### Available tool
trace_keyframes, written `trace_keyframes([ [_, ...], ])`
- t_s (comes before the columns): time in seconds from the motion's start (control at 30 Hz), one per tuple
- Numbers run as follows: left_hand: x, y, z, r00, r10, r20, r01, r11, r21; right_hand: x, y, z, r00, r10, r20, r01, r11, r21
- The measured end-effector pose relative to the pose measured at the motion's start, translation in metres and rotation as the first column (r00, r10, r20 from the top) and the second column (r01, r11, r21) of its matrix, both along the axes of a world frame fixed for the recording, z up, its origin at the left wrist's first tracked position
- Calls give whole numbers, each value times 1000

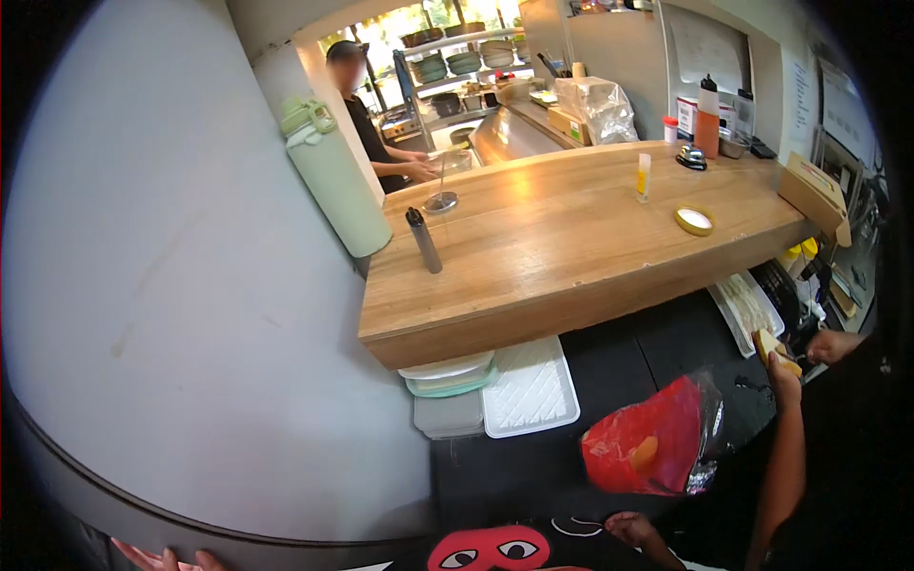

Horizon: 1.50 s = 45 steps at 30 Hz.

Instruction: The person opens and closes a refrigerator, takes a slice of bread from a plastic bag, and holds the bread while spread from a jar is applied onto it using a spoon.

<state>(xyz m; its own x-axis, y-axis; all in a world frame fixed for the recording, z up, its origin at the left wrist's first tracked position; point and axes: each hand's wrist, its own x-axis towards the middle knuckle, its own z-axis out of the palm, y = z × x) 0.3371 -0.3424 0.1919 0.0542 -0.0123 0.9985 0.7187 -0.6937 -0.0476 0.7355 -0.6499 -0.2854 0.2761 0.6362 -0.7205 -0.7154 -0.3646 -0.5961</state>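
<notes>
At the bottom left edge, my left hand (167, 560) shows only its fingers, apart and holding nothing visible, beside the dark edge of the grey panel. My right hand (636, 529) is at the bottom, just right of the black shirt with a red face print (490, 548); its fingers are curled in, and anything inside is hidden. Above it on the black counter lies a red plastic bag (643, 443) with clear wrapping. A white ribbed tray (531, 388) sits left of the bag, next to stacked lids (449, 415).
A co-worker's hands (785, 376) at the right hold a piece of bread (776, 352) near a white container (747, 309). Behind the wooden shelf (562, 238), another person (367, 128) stands in the kitchen. A green bottle (338, 186) stands at the shelf's left end.
</notes>
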Motion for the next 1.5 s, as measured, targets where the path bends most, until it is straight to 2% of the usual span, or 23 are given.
trace_keyframes([
  [0.03, -1, 0, -1, 1000, 5, 3, -5, 1000, 5, 0, -1, -5, 995, 50, 90, -52, 998, 20],
  [0.13, -5, 3, 0, 999, 32, -35, -31, 999, 43, 7, -1, 14, 995, 79, -58, -74, 994, 84],
  [0.17, -8, 4, 4, 995, 55, -79, -49, 996, 73, 6, 0, -14, 994, 70, -79, -66, 996, 55],
  [0.27, -16, 9, 3, 983, 126, -133, -109, 986, 130, 28, -29, -106, 958, 152, 243, -184, 976, 113],
  [0.3, -18, 9, 2, 979, 150, -139, -130, 981, 143, 24, -23, -76, 972, 151, 177, -161, 986, 43],
  [0.37, -18, 7, -1, 973, 198, -117, -182, 974, 133, 6, 15, 49, 992, 119, 45, -113, 988, -103],
  [0.47, -19, 8, -5, 969, 221, -106, -208, 970, 123, 25, -20, -53, 881, 251, 401, -292, 955, 44],
  [0.5, -19, 9, -5, 969, 223, -105, -209, 970, 126, 22, -15, -38, 929, 220, 299, -222, 975, -25],
  [0.53, -20, 10, -5, 970, 217, -107, -203, 970, 133, 9, 12, 31, 965, 175, 197, -157, 982, -102],
  [0.6, -22, 11, -5, 972, 209, -111, -193, 971, 143, 4, 20, 59, 994, 97, 59, -93, 994, -66],
  [0.63, -22, 11, -4, 972, 205, -115, -187, 972, 145, 7, 10, 39, 997, 79, 19, -80, 995, 54],
  [0.7, -24, 12, -3, 973, 198, -121, -179, 972, 152, 3, 16, 53, 992, 113, 60, -116, 992, 43],
  [0.73, -24, 13, -3, 973, 194, -125, -174, 972, 155, 1, 24, 67, 976, 172, 135, -160, 983, -92],
  [0.8, -25, 13, -2, 972, 191, -134, -168, 972, 165, -2, 28, 75, 943, 248, 224, -207, 960, -190],
  [0.9, -37, 14, -2, 965, 204, -167, -171, 967, 190, 1, 23, 59, 922, 273, 273, -254, 962, -104],
  [1.0, -27, 7, -13, 977, 196, -79, -188, 977, 96, 2, 21, 53, 924, 275, 266, -265, 962, -74],
  [1.07, -23, 7, -13, 978, 199, -66, -192, 976, 98, 0, 20, 50, 937, 233, 260, -233, 972, -33],
  [1.17, -16, 5, -10, 990, 140, -28, -138, 988, 67, -2, 23, 63, 895, 290, 340, -269, 957, -108],
  [1.27, -7, 4, -8, 998, 52, 18, -53, 997, 64, -1, 18, 48, 925, 272, 267, -258, 962, -87],
  [1.3, -4, 5, -7, 999, 24, 34, -26, 997, 70, -2, 18, 37, 973, 186, 139, -172, 979, -105],
  [1.4, -1, 6, -5, 999, 2, 33, -4, 997, 73, 0, 8, 13, 978, 170, 118, -175, 984, 33],
  [1.5, -1, 2, -4, 1000, 23, 11, -23, 997, 72, -2, 10, 20, 972, 172, 158, -163, 985, -63],
])
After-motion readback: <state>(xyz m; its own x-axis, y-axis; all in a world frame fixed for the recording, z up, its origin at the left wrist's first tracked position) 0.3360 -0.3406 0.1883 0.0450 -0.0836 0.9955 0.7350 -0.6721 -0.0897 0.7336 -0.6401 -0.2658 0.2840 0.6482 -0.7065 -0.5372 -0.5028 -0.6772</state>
